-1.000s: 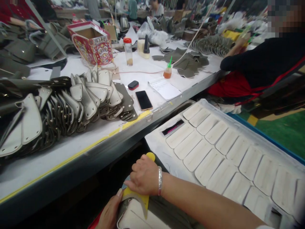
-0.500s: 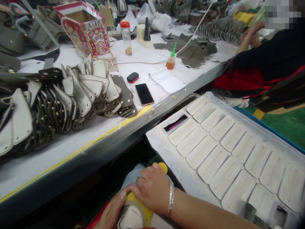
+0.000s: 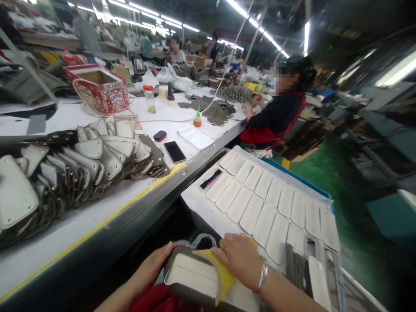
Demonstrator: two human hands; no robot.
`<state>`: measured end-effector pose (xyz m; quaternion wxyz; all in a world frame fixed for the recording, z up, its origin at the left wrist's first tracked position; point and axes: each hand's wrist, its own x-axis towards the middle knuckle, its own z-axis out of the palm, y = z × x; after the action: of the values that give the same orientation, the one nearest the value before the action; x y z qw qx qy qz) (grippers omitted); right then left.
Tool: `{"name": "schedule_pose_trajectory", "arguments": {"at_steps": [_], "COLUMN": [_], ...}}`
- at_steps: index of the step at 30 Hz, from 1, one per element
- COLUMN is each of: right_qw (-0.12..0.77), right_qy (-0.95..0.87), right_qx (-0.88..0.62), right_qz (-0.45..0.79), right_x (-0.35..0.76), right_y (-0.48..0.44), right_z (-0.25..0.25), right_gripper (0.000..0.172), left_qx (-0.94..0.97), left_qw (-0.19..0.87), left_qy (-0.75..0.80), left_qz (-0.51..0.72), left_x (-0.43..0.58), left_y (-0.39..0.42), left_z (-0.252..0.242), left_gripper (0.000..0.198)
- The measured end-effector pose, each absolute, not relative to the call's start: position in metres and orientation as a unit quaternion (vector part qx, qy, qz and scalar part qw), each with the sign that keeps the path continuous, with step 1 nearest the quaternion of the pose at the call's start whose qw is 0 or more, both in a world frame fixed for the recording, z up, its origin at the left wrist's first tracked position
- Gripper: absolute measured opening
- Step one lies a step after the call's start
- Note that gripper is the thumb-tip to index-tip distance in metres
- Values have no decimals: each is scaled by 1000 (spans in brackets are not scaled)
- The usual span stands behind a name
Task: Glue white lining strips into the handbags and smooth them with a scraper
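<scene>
From here I am making out no readable word, brand or number. The red patterned box [image 3: 114, 99] is showing printed marks too small for me to read, and the notepad [image 3: 196, 138] is carrying faint, illegible lines.

Olive-grey boxy piece [image 3: 186, 274]: long cream panel faces up, corners rounded, dark sides along its edges. Thin dark line runs lengthwise on panel. Left end plain to see; right end partly covered. Support underneath unclear.

Yellow tool [image 3: 227, 282]: flat, curved, tapering to a point. Lies crosswise over panel, point at near long edge, opposite end past far edge; middle hidden.
</scene>
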<state>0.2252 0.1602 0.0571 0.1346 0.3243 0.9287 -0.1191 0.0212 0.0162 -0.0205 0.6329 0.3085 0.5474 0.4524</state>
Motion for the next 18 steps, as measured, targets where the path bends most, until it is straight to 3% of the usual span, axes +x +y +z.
{"name": "schedule_pose_trajectory", "arguments": {"at_steps": [3,8,12,15,18], "right_qw": [106,-18,-142,-163,-186], "right_qy": [883,703,553,496,458], "right_qx": [404,466,483,477,480], "right_qz": [-214,-537,-664,-707,-724], "right_x": [254,274,260,243,226], "right_y": [142,83,29,0,-16], "right_z": [83,80,44,19,3], "right_gripper": [41,30,41,50,57], "left_qx": [373,457,438,395,350], "left_qw": [637,599,613,660,699], "left_qy": [528,558,581,570,544], "left_qz": [420,347,308,288,305], "left_x": [15,2,0,7,14], "left_y": [26,39,31,16,4], "left_z": [-14,-12,-4,3,5], "left_gripper": [44,39,47,68,68]}}
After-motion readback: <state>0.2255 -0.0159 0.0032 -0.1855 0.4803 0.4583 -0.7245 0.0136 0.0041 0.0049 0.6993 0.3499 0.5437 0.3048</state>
